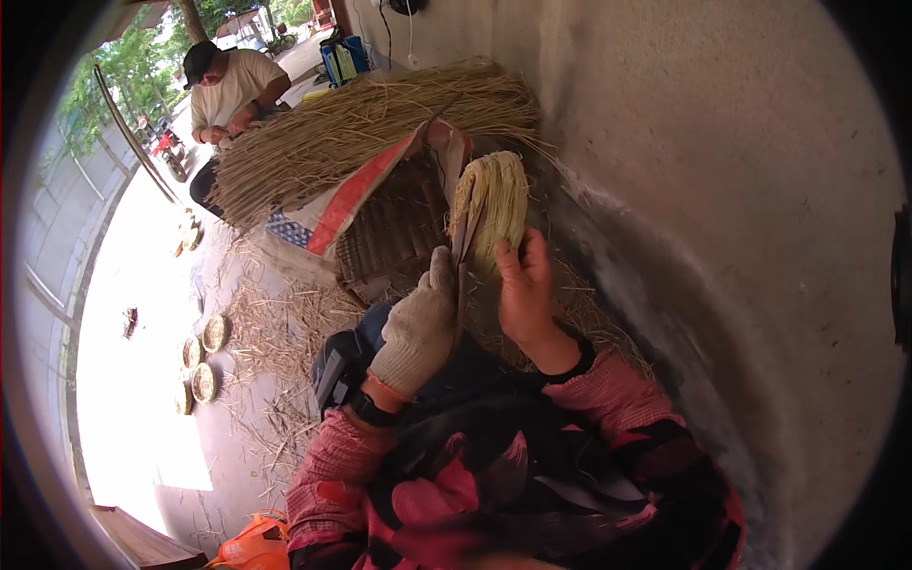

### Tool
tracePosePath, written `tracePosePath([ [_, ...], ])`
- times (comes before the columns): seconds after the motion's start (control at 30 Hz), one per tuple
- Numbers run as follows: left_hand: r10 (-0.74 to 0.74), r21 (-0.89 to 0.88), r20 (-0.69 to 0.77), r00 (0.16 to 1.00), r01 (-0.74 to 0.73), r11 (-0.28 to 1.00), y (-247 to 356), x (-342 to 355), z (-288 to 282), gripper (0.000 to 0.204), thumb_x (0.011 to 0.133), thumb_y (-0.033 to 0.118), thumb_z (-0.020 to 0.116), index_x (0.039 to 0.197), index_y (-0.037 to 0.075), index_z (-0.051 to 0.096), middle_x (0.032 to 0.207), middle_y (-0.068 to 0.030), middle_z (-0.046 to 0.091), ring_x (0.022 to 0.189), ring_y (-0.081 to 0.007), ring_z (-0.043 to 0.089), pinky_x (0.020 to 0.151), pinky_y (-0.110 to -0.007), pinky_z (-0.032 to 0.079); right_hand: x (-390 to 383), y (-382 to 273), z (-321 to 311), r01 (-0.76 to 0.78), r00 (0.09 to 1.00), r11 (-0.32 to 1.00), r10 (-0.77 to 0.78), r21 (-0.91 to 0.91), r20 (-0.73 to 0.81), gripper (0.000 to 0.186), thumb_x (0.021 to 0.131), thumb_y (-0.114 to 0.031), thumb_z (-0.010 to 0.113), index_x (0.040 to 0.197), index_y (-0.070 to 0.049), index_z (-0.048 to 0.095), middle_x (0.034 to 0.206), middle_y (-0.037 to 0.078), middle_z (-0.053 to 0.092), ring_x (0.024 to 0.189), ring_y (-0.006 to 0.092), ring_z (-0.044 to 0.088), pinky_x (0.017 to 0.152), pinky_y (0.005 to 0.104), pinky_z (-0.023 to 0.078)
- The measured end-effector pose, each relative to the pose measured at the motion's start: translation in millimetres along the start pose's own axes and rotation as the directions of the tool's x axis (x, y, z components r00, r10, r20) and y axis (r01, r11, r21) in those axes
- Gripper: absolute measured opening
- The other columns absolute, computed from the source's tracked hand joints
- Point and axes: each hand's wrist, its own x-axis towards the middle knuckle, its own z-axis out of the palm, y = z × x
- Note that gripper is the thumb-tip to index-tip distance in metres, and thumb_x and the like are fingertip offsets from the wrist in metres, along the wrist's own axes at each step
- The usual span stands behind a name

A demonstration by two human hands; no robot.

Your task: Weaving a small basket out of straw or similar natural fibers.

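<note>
So, right hand [528, 285] pinches fringed straw piece [499, 199] by lower right edge, probably steadying loose strands; piece sits at 12 o'clock from hands. Gloved left hand [418, 328] right beside dark long-bladed tool [462, 261], fingers mostly hidden, can't tell how tight. Straw bundle [380, 128] lies at 11, likely for easy reach, red-striped sack [347, 211] along its near side. Shallow round baskets [204, 382] between 8 and 9, probably set out of way.

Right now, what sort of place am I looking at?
Probably a small straw-craft workspace, partly open to the outdoors. A large bundle of dry stalks lies ahead, what look like small round baskets sit to the left, and the right hand holds a pale, fibrous piece.
</note>
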Motion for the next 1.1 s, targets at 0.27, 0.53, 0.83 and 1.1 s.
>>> tracePosePath([
  [0.27,-0.001,-0.116,0.079,0.997,0.01,0.993,-4,-4,-12,0.058,0.094,0.026,0.054,0.14,-0.001,0.033,0.099,-0.0287,0.064,0.083,-0.0454,0.064,0.073,-0.05,0.052,5,16,-12,0.2,0.979,0.92,-0.181,-0.338,0.089,0.026,0.099,-0.016,0.057,0.118,0.001,0.051,0.108,0.006,0.06,0.095,0.0108,0.055,0.086,0.027,0.045],
  [0.53,0.386,0.512,-0.416,0.823,-0.139,0.848,-12,12,-7,0.055,0.093,0.028,0.059,0.135,-0.003,0.041,0.11,-0.0205,0.061,0.09,-0.0377,0.065,0.072,-0.045,0.055,5,4,-18,0.419,0.908,0.698,-0.333,-0.581,0.255,0.027,0.087,-0.003,0.062,0.112,0.001,0.053,0.099,0.019,0.058,0.089,0.0368,0.059,0.078,0.0389,0.047],
  [0.83,-0.002,-0.344,-0.042,0.999,-0.013,0.939,-27,1,-22,0.047,0.093,0.022,0.062,0.133,0.003,0.045,0.094,-0.0183,0.065,0.085,-0.0317,0.067,0.068,-0.038,0.053,8,11,-27,0.254,0.967,0.824,-0.197,-0.506,0.164,0.022,0.091,-0.004,0.059,0.112,0.0,0.053,0.109,0.015,0.059,0.098,0.0301,0.06,0.084,0.0379,0.048],
  [1.1,0.011,-0.028,-0.151,0.988,-0.015,1.0,-37,-8,-9,0.057,0.094,0.022,0.054,0.141,-0.002,0.033,0.123,-0.0319,0.055,0.098,-0.0469,0.061,0.075,-0.051,0.053,64,-2,-60,-0.373,0.889,0.638,0.454,0.674,0.062,0.038,0.1,-0.024,0.052,0.132,-0.002,0.049,0.135,0.01,0.053,0.126,0.0257,0.05,0.109,0.045,0.041],
])
